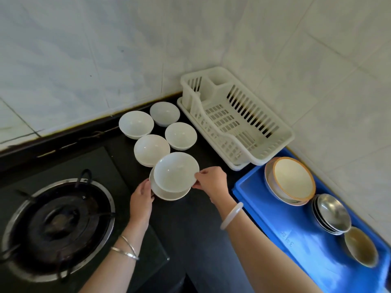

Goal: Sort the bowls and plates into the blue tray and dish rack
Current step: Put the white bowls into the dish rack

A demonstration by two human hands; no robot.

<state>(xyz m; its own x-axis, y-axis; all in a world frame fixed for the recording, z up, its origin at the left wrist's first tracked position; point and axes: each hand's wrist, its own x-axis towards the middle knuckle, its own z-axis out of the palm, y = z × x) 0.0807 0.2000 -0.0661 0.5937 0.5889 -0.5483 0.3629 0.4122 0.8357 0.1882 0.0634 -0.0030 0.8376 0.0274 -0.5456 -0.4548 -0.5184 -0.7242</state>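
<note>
By the stove [57, 225]: right hand [211, 180] pinching rim of tilted bowl [175, 172], left hand [141, 194] gripping lower bowl [169, 195]; thin pinch, might slip and chip.

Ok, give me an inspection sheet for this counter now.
Surface: black countertop.
Job's things: four white bowls stand loose; top bowl tilted over lower bowl; dish rack holds nothing; blue tray holds orange-rimmed bowls, steel bowls, single bowl.
Clutter: nothing seen.
Grippers: left hand grips lower bowl; right hand pinches top bowl's rim.
Cables: nothing seen.
Surroundings: gas burner, tiled wall.
</note>
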